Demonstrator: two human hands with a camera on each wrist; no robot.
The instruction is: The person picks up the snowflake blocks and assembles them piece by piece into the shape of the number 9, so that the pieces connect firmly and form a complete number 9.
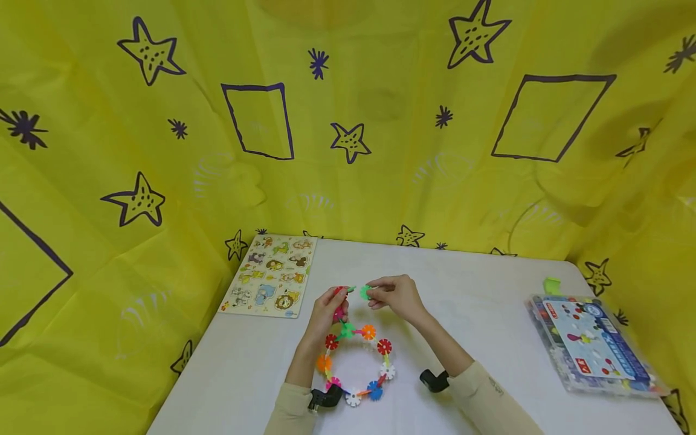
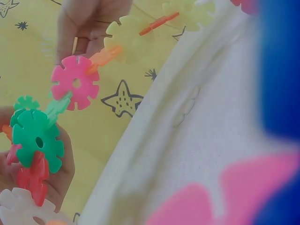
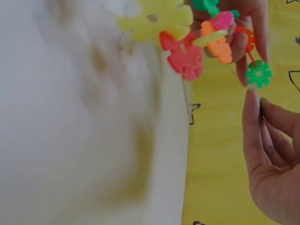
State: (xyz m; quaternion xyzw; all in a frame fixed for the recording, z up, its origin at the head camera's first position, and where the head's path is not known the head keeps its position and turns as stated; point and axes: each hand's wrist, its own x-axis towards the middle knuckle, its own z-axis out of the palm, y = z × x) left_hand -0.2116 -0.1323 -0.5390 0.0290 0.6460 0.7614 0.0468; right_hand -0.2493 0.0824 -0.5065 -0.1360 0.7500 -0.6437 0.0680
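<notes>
My right hand (image 1: 396, 296) pinches a green snowflake disc (image 1: 365, 293) between thumb and fingertips; in the right wrist view only a dark sliver shows between them. Opposite it, my left hand (image 1: 328, 309) holds a chain of slotted plastic snowflake discs, with a red disc (image 1: 339, 291) at its fingertips. From there a green disc (image 3: 258, 74) sticks out towards my right fingers. Below the left hand the chain joins a ring of coloured discs, among them a blue disc (image 1: 375, 390). Close up, a pink disc (image 2: 75, 83) and a dark green disc (image 2: 37, 140) link edge to edge.
An animal puzzle board (image 1: 270, 277) lies at the table's back left. At the right stands a clear plastic case (image 1: 598, 347) with a printed sheet, and a small light green piece (image 1: 551, 285) behind it. A patterned yellow cloth (image 1: 348, 199) surrounds the white table (image 1: 467, 284).
</notes>
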